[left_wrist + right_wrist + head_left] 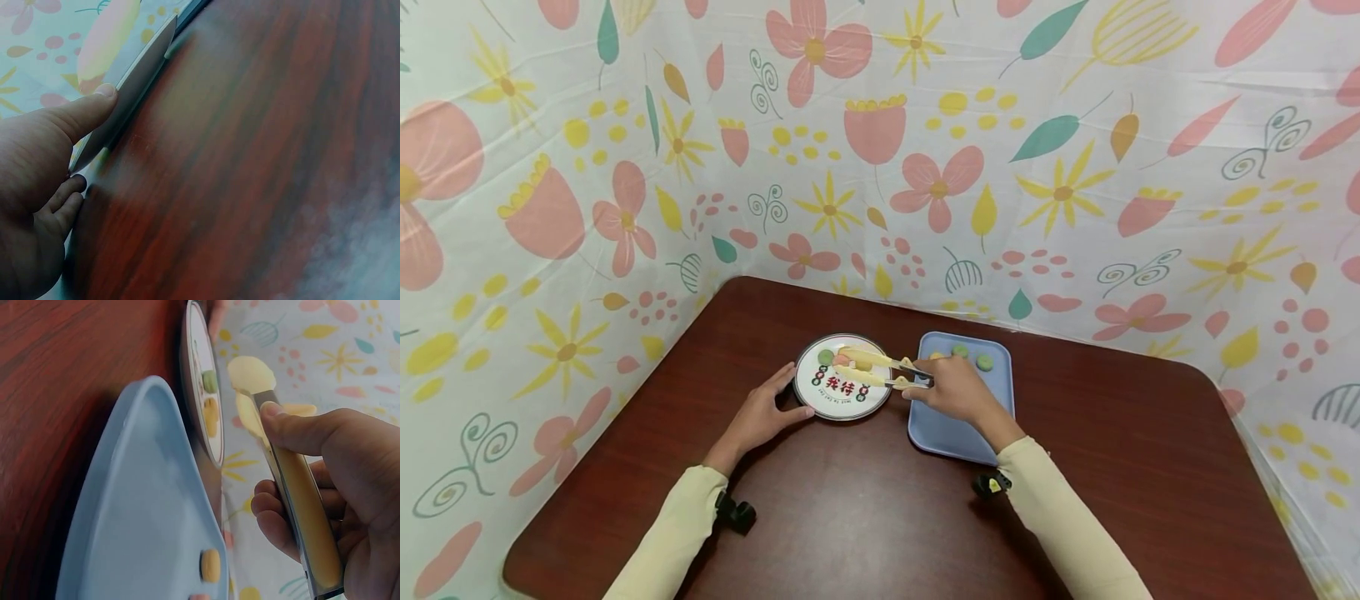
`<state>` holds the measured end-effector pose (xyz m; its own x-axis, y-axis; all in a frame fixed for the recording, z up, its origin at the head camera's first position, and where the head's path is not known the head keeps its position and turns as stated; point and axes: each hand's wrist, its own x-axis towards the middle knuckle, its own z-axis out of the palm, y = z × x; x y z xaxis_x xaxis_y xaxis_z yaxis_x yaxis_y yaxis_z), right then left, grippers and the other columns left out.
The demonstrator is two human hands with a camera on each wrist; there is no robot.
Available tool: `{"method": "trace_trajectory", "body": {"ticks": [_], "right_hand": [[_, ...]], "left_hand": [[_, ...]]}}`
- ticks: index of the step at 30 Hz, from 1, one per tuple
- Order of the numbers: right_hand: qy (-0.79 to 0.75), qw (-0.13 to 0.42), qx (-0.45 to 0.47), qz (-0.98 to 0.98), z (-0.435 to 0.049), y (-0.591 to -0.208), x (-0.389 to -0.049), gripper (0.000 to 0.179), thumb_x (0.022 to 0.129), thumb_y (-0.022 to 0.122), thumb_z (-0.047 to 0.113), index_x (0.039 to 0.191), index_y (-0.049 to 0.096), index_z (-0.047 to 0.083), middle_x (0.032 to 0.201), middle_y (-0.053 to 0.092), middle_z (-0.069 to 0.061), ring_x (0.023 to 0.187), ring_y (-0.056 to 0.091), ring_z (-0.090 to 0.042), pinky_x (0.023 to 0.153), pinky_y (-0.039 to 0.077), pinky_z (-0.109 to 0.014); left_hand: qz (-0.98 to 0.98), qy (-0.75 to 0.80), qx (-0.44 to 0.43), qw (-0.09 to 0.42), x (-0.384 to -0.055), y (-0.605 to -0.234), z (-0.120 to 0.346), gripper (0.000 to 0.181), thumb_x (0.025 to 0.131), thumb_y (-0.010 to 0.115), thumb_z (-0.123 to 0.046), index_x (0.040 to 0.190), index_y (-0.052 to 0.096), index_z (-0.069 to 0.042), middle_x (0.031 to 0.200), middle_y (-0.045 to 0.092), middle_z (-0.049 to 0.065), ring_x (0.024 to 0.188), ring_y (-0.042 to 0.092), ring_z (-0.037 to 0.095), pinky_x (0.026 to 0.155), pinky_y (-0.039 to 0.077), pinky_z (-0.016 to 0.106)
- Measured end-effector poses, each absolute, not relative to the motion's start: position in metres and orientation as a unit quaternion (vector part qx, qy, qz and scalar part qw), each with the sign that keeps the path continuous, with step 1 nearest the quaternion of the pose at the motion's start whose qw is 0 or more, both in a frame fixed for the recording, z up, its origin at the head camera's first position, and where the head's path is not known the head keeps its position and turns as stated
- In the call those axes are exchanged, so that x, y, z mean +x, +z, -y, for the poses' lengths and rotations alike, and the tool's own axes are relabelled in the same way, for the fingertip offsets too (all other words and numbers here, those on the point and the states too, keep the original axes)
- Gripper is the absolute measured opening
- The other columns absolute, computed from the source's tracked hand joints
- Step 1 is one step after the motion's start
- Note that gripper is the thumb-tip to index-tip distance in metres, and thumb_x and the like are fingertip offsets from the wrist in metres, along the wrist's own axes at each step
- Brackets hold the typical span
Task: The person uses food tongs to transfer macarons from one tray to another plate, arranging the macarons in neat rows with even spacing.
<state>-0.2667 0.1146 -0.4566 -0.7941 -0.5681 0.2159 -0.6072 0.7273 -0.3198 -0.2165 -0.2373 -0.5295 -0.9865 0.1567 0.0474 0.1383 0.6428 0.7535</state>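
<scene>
At the plate's left side my left hand [766,414] lies with thumb and fingers spread, touching the rim. The left wrist view has its thumb [94,111] against the edge of the plate [140,78]. My right hand [957,387] grips tongs [290,487] with cream-coloured tips, which reach over the round white plate [831,402] with red characters. A green macaron [825,357] and a pink macaron [841,361] are near the tips. Whether the tongs pinch a macaron is hard to tell. In the right wrist view, green [209,381] and orange-yellow [211,417] macarons are on the plate.
A blue tray [955,442] stands right of the plate, partly beneath my right hand. It bears two green macarons [984,362] and a yellow one [210,565]; a pink edge shows beside that. The brown table [1112,450] meets a floral curtain [1060,275] behind.
</scene>
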Motion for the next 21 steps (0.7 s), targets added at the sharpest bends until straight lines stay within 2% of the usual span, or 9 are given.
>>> {"method": "trace_trajectory", "body": {"ticks": [8,13,19,21], "right_hand": [[0.169,0.048,0.319,0.931,-0.1,-0.457,-0.268,0.051,0.086,0.083,0.038,0.123,0.074,0.003,0.084,0.076,-0.01,0.071,0.062,-0.018,0.065,0.051,-0.038],[0.163,0.04,0.316,0.934,-0.094,-0.458,-0.267,0.052,0.087,0.082,0.041,0.123,0.074,0.003,0.084,0.076,-0.01,0.073,0.066,-0.023,0.066,0.052,-0.038],[0.149,0.049,0.325,0.933,-0.09,-0.461,-0.266,0.051,0.089,0.079,0.042,0.122,0.074,0.003,0.095,0.078,-0.012,0.081,0.07,-0.03,0.077,0.056,-0.045],[0.149,0.052,0.327,0.932,-0.089,-0.462,-0.267,0.049,0.089,0.079,0.042,0.12,0.075,0.004,0.093,0.078,-0.011,0.079,0.07,-0.03,0.077,0.055,-0.046]], "left_hand": [[-0.905,0.417,0.082,0.01,-0.217,-0.53,0.238,0.097,0.085,0.082,-0.048,0.159,0.036,-0.005,0.167,0.03,0.009,0.153,0.027,0.027,0.12,0.03,0.051],[-0.904,0.419,0.083,0.006,-0.217,-0.53,0.238,0.096,0.085,0.083,-0.046,0.158,0.036,-0.005,0.166,0.03,0.01,0.153,0.027,0.027,0.12,0.03,0.051],[-0.904,0.418,0.085,0.007,-0.217,-0.531,0.238,0.097,0.084,0.082,-0.048,0.159,0.036,-0.005,0.167,0.03,0.01,0.153,0.027,0.027,0.12,0.03,0.052],[-0.905,0.418,0.084,0.008,-0.217,-0.531,0.238,0.098,0.084,0.082,-0.049,0.159,0.036,-0.006,0.167,0.03,0.01,0.153,0.027,0.027,0.12,0.03,0.052]]}}
